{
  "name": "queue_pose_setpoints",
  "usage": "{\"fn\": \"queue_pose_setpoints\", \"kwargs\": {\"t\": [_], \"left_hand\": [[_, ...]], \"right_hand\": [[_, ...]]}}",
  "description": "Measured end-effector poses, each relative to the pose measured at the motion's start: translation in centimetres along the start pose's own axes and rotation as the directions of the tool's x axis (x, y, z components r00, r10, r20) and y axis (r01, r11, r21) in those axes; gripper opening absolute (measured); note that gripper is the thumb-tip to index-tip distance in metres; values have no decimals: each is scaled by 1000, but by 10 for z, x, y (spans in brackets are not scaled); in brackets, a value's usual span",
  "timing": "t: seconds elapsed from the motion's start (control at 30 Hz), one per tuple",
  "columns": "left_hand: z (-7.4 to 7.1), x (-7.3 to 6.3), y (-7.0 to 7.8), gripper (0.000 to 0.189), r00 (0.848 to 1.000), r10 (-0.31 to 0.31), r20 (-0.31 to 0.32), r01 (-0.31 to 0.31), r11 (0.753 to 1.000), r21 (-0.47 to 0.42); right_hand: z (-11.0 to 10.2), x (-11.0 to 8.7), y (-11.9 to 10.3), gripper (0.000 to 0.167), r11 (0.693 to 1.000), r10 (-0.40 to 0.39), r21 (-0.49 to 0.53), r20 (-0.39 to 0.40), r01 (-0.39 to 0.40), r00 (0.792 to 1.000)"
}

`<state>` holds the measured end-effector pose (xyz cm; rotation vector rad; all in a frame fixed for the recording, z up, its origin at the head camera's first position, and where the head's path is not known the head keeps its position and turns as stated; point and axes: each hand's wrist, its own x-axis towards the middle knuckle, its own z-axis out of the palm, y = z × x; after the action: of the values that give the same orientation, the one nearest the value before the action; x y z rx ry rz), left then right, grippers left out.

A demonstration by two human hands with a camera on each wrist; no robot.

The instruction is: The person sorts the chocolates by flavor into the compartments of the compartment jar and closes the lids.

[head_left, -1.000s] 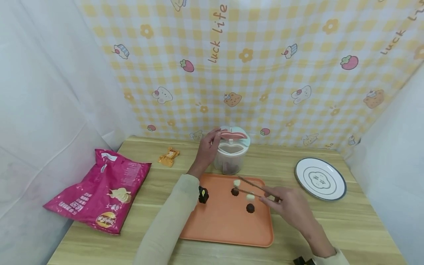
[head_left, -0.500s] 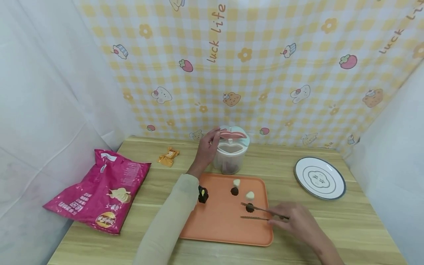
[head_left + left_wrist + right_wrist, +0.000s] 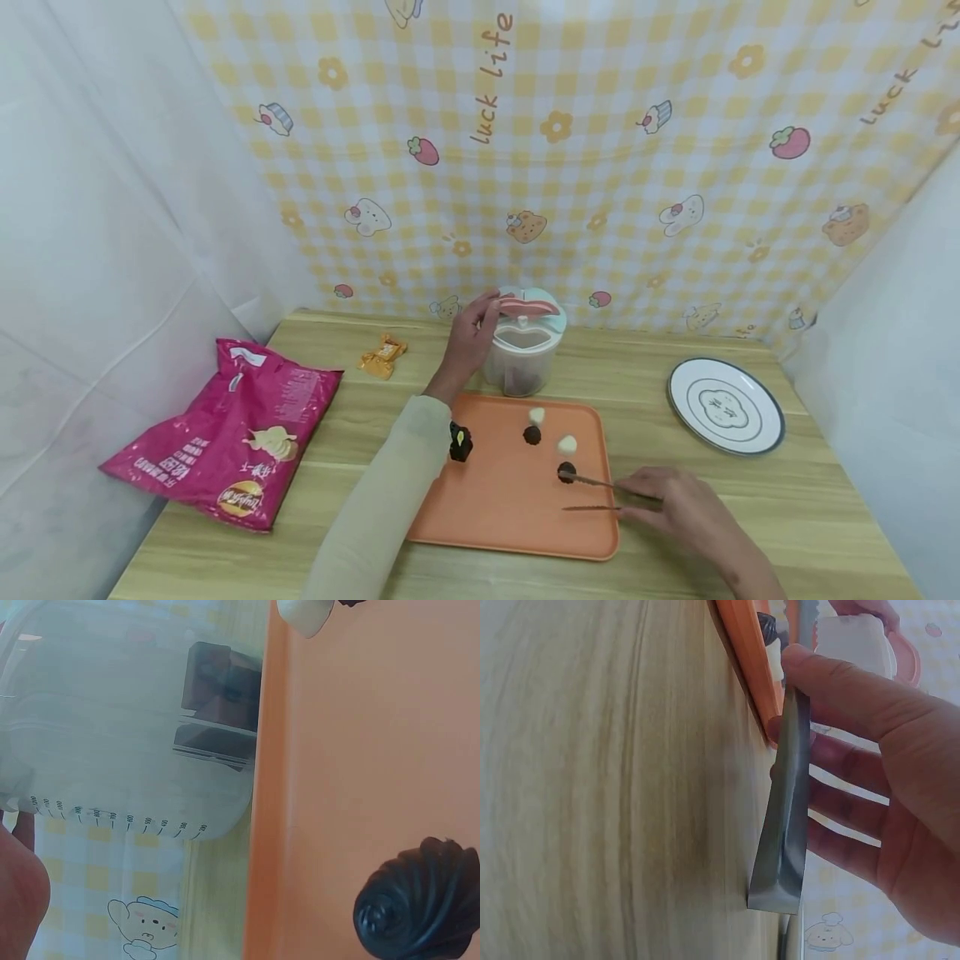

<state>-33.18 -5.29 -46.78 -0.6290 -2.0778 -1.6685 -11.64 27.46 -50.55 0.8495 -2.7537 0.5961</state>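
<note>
My left hand (image 3: pixel 468 333) holds the raised pink lid flap (image 3: pixel 528 307) of a clear round container (image 3: pixel 521 371). Dark pieces show inside through the wall (image 3: pixel 221 682) in the left wrist view. My right hand (image 3: pixel 678 508) pinches metal tongs (image 3: pixel 784 825) with serrated ends, their two arms spread over the tray. One arm's tip overlaps a small dark chocolate (image 3: pixel 567 467); the other arm lies nearer me. Another dark chocolate (image 3: pixel 532 435) and two white pieces (image 3: pixel 567 444) sit farther back. A dark swirled chocolate (image 3: pixel 420 900) appears close up in the left wrist view.
The pieces lie on an orange tray (image 3: pixel 502 517) on a wood-grain table. A pink chip bag (image 3: pixel 232 433) is at left, with gold wrapped candy (image 3: pixel 383 357) behind it. A blue-rimmed white plate (image 3: pixel 693 379) stands at right. A checked cloth hangs behind.
My right hand has brought the tongs toward me, from the back pieces down to the front dark chocolate, then slightly right. My left hand has stayed at the lid.
</note>
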Motion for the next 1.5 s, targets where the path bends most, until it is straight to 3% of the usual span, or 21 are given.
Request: {"fn": "queue_pose_setpoints", "kwargs": {"t": [0.27,0.67,0.77,0.87,1.0,1.17,1.5], "left_hand": [[0,-1,1,36,1000,-16,10,16,1000,-7],[1,0,-1,36,1000,1,1,-1,1000,3],[1,0,-2,35,1000,1,0,-1,1000,-1],[1,0,-2,34,1000,-3,-3,3,1000,-4],[1,0,-1,34,1000,-8,0,8,1000,-8],[0,0,1,35,1000,-22,3,22,1000,-14],[-1,0,4,35,999,-34,12,34,999,-25]], "right_hand": [[2,-2,1,31,1000,-2,-5,46,3,999],[-3,1,-1,42,995,100,-11,119,-100,988],[-8,5,-1,41,992,123,7,98,-124,988],[-15,13,3,29,995,90,40,34,-92,995],[-27,32,9,18,995,61,86,-53,-56,997],[-39,69,15,22,996,35,90,-151,-22,988],[-39,158,13,36,987,73,158,-195,-42,978]]}}
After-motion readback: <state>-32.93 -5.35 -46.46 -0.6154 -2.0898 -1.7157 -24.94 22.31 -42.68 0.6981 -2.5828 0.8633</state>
